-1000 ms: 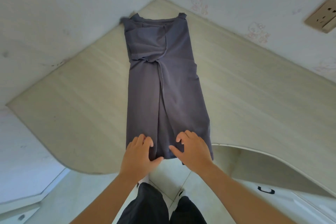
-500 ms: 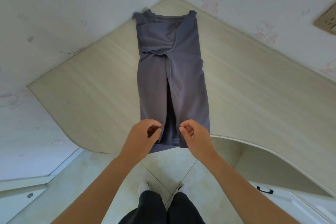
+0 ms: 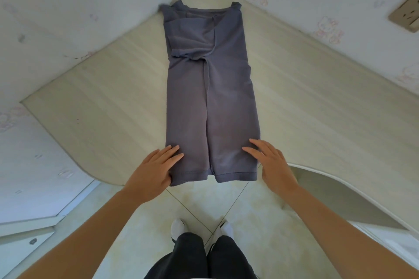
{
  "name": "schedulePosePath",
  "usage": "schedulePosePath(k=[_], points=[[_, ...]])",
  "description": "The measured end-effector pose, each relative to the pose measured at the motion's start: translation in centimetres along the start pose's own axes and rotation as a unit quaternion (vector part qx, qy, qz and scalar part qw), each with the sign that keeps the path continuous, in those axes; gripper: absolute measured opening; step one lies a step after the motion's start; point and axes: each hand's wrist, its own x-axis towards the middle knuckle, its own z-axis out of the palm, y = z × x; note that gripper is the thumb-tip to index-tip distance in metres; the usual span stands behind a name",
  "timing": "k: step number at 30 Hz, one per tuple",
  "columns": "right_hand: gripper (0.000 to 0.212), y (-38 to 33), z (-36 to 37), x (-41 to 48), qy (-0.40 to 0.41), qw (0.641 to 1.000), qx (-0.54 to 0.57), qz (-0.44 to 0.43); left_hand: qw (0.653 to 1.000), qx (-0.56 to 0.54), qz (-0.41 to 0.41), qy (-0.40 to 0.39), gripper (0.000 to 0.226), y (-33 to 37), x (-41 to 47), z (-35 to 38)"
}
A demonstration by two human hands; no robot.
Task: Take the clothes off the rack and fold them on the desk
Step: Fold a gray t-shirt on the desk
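Observation:
A grey-purple shirt (image 3: pixel 210 88) lies lengthwise on the pale wooden corner desk (image 3: pixel 95 106), both sides folded in to meet along the middle, collar toward the wall corner. Its hem hangs slightly over the desk's front edge. My left hand (image 3: pixel 155 169) lies flat with straight fingers on the shirt's near left corner. My right hand (image 3: pixel 271 162) rests flat with spread fingers on the near right corner. Neither hand grips the cloth.
Two white papered walls meet behind the desk. A wall socket (image 3: pixel 405 16) sits on the right wall. The desk's front edge curves inward at the right (image 3: pixel 335 179). Tiled floor (image 3: pixel 226 201) and my own legs and feet are below.
Both hands pinched the two folded edges near the hem's middle half a second ago; now they have let go, moved apart to the outer corners and lie flat on the shirt.

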Motion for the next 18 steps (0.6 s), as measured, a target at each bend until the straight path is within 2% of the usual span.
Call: schedulePosePath(k=[4, 8, 12, 18], points=[[0.072, 1.6, 0.9, 0.0, -0.055, 0.995, -0.073, -0.029, 0.998, 0.039, 0.051, -0.025, 0.061, -0.9, -0.2, 0.3], [0.093, 2.0, 1.6, 0.0, -0.07, 0.991, -0.113, -0.035, 0.995, 0.059, 0.063, -0.043, 0.078, -1.1, -0.5, 1.1], [0.102, 2.0, 1.6, 0.7, -0.036, 0.988, -0.145, -0.046, 0.994, 0.094, 0.041, -0.023, 0.093, -0.4, -0.6, 1.7], [0.085, 2.4, 1.9, 1.5, 0.017, 0.983, -0.166, -0.071, 0.996, 0.082, 0.018, 0.014, 0.094, 0.5, -0.7, 2.5]])
